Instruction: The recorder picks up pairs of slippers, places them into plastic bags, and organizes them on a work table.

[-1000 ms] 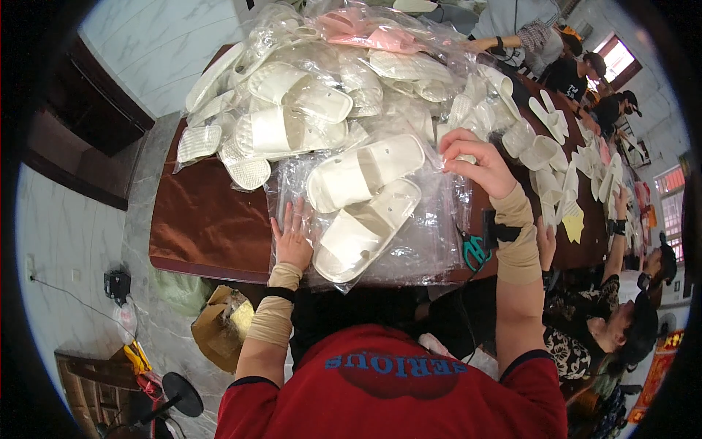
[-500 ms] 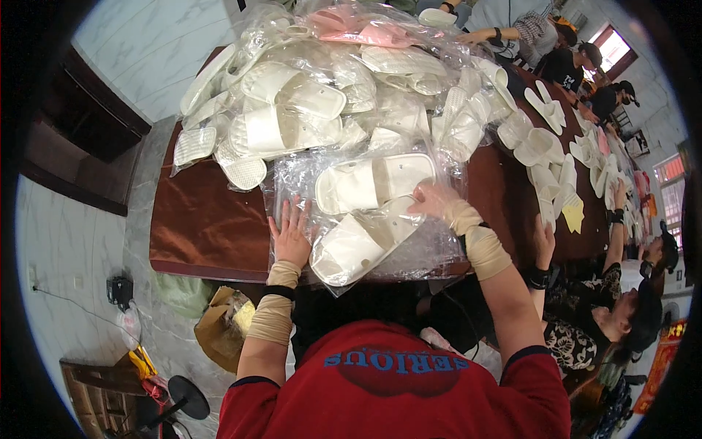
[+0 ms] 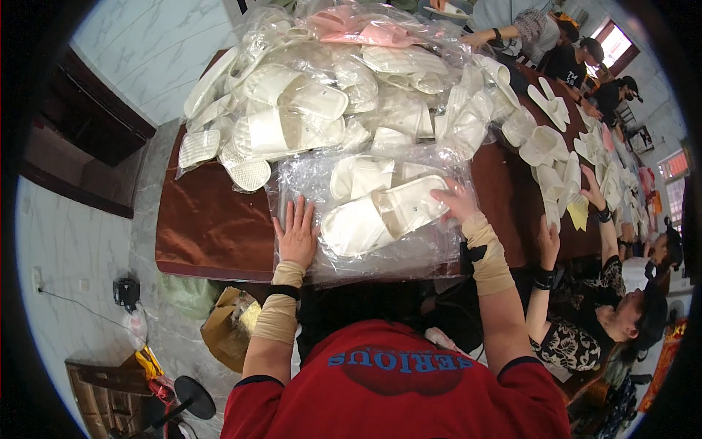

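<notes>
Two white slippers lie in front of me on clear plastic bags [image 3: 417, 260]; whether they are inside one I cannot tell. The near slipper [image 3: 355, 228] partly overlaps the far slipper [image 3: 358, 178], both with their toes toward the left. My right hand [image 3: 458, 201] has its fingers closed on the heel end of the near slipper. Spread flat on the plastic left of the slippers, my left hand [image 3: 297, 230] holds nothing. Both wrists are wrapped in beige bandage.
Beyond the plastic rises a heap of bagged white slippers [image 3: 292, 132], with pink slippers [image 3: 365, 29] on top. A brown cloth covers the table [image 3: 205, 234]. Loose white slippers [image 3: 545, 146] lie on the right, where a co-worker's hands [image 3: 548, 241] are busy. An open cardboard box [image 3: 223, 333] stands below.
The near slipper has moved up and right over the far one, with my right hand on its heel. My left hand stays flat, shifted slightly right. A co-worker's hand has moved left toward the loose slippers.
</notes>
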### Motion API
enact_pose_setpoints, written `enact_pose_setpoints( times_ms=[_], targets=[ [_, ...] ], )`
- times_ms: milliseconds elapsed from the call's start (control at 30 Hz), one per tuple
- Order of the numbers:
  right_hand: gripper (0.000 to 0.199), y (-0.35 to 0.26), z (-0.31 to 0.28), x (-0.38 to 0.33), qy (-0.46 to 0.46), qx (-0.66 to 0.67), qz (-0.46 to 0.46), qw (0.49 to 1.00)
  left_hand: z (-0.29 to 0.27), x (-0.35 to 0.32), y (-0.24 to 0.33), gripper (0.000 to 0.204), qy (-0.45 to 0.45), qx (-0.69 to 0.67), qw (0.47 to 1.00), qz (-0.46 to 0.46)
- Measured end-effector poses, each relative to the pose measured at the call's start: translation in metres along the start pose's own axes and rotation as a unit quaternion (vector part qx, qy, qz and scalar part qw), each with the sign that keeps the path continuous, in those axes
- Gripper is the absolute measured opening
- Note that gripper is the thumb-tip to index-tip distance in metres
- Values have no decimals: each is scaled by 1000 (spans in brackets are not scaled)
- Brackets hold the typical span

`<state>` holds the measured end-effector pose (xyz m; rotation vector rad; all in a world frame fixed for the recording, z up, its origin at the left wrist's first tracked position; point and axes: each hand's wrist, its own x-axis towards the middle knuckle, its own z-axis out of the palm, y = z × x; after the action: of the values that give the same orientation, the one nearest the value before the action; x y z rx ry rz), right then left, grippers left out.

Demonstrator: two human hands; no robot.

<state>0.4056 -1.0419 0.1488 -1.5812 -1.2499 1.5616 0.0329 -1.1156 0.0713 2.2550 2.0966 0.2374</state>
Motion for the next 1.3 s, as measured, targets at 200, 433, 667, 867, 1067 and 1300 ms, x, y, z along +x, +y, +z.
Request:
enact_pose_setpoints(
  times_ms=[200,433,667,867,1067,1300],
  targets=[
    [54,11,-2,9,-8,-249,-151,957,10,3,-3,59,16,15,1000,-4],
    [57,28,-1,-3,95,-294,-154,939,4,3,-1,64,-20,27,999,-7],
    [53,-8,19,-14,59,-194,-162,966,8,-3,-10,71,-24,40,999,13],
    [44,25,14,8,-33,-17,-163,986,10,1,-12,65,26,-113,993,6],
    [32,38,33,-1,-9,-2,-162,987,-27,2,-31,41,130,-396,909,-33],
    [30,29,37,-12,15,61,-216,974,-67,-42,-10,25,-26,-518,848,-107]
  ],
)
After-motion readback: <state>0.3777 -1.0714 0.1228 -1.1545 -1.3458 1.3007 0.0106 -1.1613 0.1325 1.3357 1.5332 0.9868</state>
